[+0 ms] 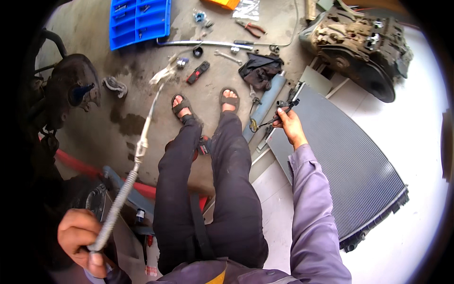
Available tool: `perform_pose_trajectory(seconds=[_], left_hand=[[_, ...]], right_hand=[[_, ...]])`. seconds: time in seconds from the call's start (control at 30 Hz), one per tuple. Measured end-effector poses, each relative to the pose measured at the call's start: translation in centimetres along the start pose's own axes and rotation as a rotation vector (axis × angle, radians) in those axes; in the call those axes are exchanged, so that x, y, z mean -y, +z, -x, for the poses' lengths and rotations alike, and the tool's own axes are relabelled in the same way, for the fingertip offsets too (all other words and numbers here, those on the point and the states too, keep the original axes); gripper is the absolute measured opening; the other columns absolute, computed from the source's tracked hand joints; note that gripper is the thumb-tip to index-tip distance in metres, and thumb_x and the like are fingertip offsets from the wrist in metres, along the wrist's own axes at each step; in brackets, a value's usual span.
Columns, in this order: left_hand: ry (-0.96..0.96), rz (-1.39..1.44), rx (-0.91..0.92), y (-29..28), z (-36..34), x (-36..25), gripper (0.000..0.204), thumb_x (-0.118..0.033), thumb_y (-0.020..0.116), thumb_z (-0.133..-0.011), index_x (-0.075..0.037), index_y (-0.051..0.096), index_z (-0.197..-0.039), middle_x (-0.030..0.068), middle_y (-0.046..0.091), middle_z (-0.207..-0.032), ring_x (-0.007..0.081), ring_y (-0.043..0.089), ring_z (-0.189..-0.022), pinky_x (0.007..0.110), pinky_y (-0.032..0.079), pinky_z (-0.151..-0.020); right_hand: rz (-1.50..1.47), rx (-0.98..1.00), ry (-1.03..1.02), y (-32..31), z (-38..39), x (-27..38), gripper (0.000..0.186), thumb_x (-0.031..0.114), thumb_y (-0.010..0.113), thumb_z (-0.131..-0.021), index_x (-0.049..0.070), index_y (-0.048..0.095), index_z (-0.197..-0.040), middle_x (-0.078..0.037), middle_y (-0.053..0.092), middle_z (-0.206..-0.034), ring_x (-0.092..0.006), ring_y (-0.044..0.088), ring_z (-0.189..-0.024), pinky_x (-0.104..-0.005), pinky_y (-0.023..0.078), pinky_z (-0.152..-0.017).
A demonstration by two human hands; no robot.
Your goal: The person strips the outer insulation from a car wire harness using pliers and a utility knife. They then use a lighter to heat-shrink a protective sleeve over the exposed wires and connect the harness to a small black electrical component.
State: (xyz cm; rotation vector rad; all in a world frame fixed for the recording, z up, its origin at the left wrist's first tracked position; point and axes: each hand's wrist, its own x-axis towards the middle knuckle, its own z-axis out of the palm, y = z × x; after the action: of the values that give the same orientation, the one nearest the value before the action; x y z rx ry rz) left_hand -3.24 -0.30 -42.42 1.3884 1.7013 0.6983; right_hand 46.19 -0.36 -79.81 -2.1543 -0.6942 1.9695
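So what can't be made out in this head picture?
Head view:
Grey corrugated tube in the left hand: whitish far end blurred.
Black connector lead in the right hand: middle hidden behind fingers.
Orange object: cut off by top edge.
Parts in the blue compartment tray: too small to identify.

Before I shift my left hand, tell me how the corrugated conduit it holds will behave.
The corrugated conduit will likely flex, given its ribbed surface. That ribbing should help the left hand grip it. Its narrower far section might whip, since no hand supports it.
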Motion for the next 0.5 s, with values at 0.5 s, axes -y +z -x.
perform_pose_trajectory(seconds=[0.5], left_hand=[[-0.262, 0.375, 0.109, 1.6, 0.3, 3.6, 0.04, -0.046, 0.072, -0.082, -0.016, 0.047, -0.071, -0.0009, 0.045, -0.079, 0.0102, 0.038, -0.069, 0.027, 0.03, -0.064]], right_hand=[[0.402, 0.009, -0.118, 2.1, 2.2, -14.7, 0.03, 0.02, 0.063, -0.097, 0.0, 0.06, -0.119, -0.017, 0.066, -0.116, -0.0315, 0.065, -0.106, -0.0394, 0.05, -0.091]])
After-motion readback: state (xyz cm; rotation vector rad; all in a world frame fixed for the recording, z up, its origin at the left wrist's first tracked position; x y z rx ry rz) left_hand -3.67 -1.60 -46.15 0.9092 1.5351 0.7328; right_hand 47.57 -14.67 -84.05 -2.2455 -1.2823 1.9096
